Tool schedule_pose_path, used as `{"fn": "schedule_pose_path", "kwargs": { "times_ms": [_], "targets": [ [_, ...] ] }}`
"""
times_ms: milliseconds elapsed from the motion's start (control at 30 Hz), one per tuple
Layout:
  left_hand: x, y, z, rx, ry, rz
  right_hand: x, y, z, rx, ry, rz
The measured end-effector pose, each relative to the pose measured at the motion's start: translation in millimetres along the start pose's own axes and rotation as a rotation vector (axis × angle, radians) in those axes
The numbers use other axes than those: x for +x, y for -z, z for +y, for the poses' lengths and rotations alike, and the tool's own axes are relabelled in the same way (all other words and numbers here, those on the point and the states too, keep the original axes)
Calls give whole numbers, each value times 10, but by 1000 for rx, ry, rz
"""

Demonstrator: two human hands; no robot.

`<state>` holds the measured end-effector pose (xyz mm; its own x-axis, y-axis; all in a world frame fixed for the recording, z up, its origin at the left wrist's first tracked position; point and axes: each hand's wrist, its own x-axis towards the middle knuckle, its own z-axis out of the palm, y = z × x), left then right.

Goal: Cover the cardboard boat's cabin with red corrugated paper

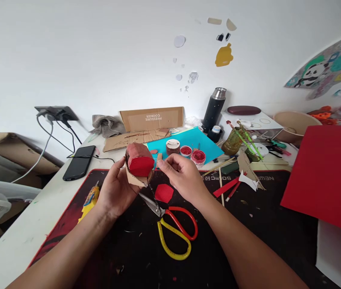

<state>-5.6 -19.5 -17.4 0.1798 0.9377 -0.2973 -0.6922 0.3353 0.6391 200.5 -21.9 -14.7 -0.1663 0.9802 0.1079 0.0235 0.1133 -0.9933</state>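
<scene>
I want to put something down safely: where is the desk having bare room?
The widest bare patch is black mat between the right forearm and red sheet, with tiny scraps only. White tabletop is also free, left of the mat and nearer than the phone. Crowded: beyond the hands, around jars and thermos.

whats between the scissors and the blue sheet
In the head view, a red ribbed piece lies on the dark mat there, and part of the right hand is over that stretch.
</scene>
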Motion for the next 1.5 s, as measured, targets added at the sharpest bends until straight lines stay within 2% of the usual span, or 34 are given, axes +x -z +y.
{"fn": "schedule_pose_path", "kwargs": {
  "times_ms": [333,600,800,1100,1367,1500],
  "targets": [
    [-10,67,-31,18,40,-111,-10,-29,4,-111,53,11],
    [-29,53,-23,8,92,-119,-13,-31,18,-153,40,8],
    [-31,39,-32,-1,76,-99,-18,-31,24,-159,54,8],
    [-24,47,-17,29,87,-94,-19,-21,6,-128,78,99],
    [-39,30,-59,31,100,-93,-15,-37,16,-60,65,62],
    [-19,58,-54,37,89,-146,-12,-30,26,-48,54,46]
  ]
}}
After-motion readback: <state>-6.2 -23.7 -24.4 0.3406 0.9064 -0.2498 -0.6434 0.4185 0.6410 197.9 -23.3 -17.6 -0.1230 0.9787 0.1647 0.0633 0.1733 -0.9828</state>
